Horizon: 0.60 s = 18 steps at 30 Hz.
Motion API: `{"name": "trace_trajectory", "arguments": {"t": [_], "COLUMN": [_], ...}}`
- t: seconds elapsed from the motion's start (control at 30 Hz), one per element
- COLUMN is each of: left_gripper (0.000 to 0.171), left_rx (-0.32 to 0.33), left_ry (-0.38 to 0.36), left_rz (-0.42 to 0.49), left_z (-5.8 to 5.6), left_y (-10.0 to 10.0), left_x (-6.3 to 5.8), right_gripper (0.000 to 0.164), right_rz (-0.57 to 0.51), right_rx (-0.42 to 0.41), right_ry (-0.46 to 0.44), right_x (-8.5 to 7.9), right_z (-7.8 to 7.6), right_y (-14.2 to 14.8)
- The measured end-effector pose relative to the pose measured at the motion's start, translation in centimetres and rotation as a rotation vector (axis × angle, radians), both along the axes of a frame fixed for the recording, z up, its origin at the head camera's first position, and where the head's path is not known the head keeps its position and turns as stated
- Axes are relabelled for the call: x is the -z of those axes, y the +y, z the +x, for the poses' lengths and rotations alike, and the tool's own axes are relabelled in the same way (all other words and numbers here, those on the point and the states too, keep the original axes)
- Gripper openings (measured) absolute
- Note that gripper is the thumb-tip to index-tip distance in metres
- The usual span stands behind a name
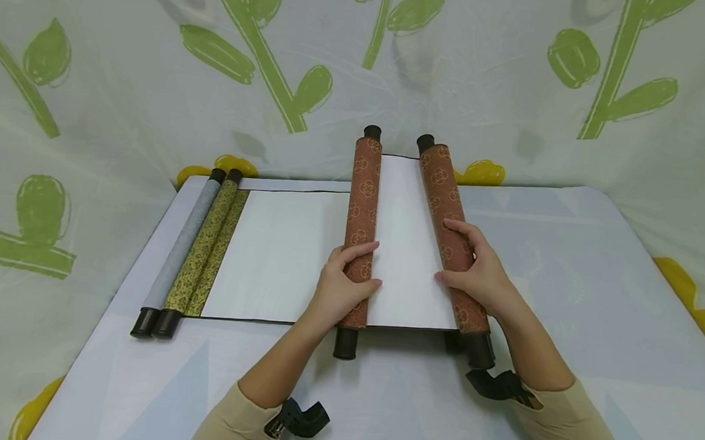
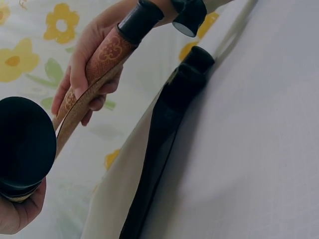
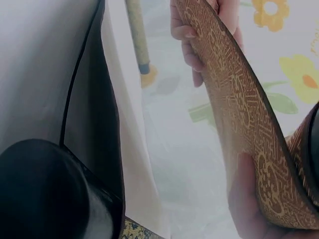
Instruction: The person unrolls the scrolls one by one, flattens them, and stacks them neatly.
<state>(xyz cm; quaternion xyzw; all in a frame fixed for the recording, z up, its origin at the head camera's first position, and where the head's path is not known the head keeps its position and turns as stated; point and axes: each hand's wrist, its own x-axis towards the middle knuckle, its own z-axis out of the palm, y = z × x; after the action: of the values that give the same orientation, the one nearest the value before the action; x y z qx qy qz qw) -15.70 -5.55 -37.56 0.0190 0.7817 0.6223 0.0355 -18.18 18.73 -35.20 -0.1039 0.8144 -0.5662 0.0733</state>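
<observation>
A reddish-brown patterned hanging scroll is partly unrolled, with its two rolls apart and a white sheet (image 1: 406,270) between them. My left hand (image 1: 337,286) grips the left roll (image 1: 365,194) near its lower half, thumb and fingers on either side. The right hand (image 1: 482,272) holds the right roll (image 1: 442,185), which leans outward at the bottom. Below this scroll lies a second scroll with yellow-and-black patterned mounting (image 1: 205,245), its white sheet (image 1: 283,256) spread toward the right. Dark roller ends (image 2: 192,72) show beneath in the left wrist view; the raised scroll hides part of that sheet.
A rolled grey scroll (image 1: 184,243) lies along the left side of the yellow-patterned one. The table (image 1: 566,293) carries a pale cloth. Behind it hangs a curtain (image 1: 488,87) with green leaves and yellow flowers. Black wrist mounts (image 1: 304,419) sit on both forearms.
</observation>
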Motion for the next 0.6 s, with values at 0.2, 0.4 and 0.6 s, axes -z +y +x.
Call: {"name": "trace_trajectory", "arguments": {"t": [0.2,0.4,0.6], "left_gripper": [0.055,0.057,0.057], "left_rx": [0.012,0.015,0.022], "left_ry": [0.028,0.044,0.031], "left_rz": [-0.001,0.021,0.034], "left_z": [0.10,0.02,-0.02], "left_y": [-0.06,-0.02,-0.18], "left_x": [0.13,0.31,0.25], "right_gripper": [0.080,0.077,0.076], "right_rz": [0.013,0.043,0.030], "right_rx": [0.019,0.052,0.109], "right_ry": [0.015,0.046,0.011], "right_x": [0.13,0.07,0.01], "right_z": [-0.02,0.02,-0.13], "right_y": [-0.10,-0.12,0.37]}}
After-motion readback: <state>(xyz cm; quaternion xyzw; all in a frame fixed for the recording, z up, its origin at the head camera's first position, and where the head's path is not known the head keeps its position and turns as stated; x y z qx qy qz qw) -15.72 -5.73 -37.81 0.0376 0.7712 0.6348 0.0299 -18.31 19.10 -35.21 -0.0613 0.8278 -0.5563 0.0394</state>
